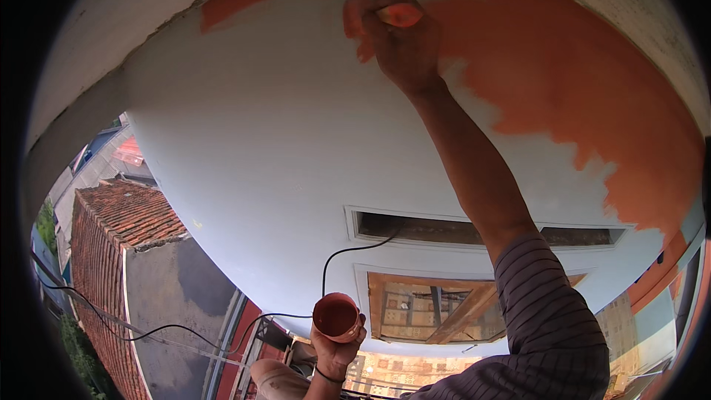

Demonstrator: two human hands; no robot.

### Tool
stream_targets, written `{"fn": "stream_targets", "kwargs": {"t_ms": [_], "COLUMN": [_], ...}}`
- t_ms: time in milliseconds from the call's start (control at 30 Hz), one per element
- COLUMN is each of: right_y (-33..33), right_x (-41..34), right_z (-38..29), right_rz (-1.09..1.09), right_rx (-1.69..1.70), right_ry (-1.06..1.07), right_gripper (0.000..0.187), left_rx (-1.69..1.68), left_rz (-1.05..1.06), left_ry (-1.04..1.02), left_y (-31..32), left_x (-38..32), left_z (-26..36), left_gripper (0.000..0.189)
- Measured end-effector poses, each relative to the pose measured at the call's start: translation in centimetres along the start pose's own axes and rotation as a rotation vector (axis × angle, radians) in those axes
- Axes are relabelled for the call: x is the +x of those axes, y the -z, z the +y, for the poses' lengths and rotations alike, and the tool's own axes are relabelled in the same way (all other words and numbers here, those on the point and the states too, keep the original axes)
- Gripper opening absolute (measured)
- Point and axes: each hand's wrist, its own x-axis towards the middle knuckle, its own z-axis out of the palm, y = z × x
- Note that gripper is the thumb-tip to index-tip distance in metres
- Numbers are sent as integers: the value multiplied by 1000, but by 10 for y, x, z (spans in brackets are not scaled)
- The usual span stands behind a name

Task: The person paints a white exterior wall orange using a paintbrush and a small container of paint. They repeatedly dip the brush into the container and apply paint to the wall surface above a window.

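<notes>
My right hand [408, 53] is raised high against a pale wall [266, 139], its fingers closed around a paintbrush [400, 14] smeared with orange paint. Most of the brush is hidden by the fingers, and I cannot see its bristles clearly. Just left of the fist is a patch of orange paint [354, 16]. Orange paint [555, 66] with a ragged lower edge covers the wall's upper right, and a band of it runs along the top. Low in front of me, my left hand [336, 353] holds a small paint-stained cup [335, 316] with reddish-orange paint inside.
A vent opening [422, 228] is set in the wall, with a black cable [328, 264] coming from it. Below is a wood-framed opening [383, 308]. A ceiling edge [161, 28] curves overhead. Tiled roofs [133, 211] lie far below at left; patterned floor tiles [400, 369] are beneath.
</notes>
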Motion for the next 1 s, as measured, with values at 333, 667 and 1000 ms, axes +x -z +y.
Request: {"fn": "stream_targets", "kwargs": {"t_ms": [333, 667, 1000], "right_y": [79, -78, 46], "right_x": [2, 24, 9], "right_z": [-47, 7, -6], "right_rz": [421, -54, 240], "right_rx": [-1393, -774, -934], "right_ry": [459, 542, 481], "right_gripper": [7, 17, 10], "left_rx": [23, 16, 59], "left_rz": [51, 84, 49], "left_ry": [-69, -57, -99], "left_y": [-11, -10, -3], "left_x": [-9, -2, -2], "left_z": [2, -2, 3], "left_gripper": [48, 48, 47]}}
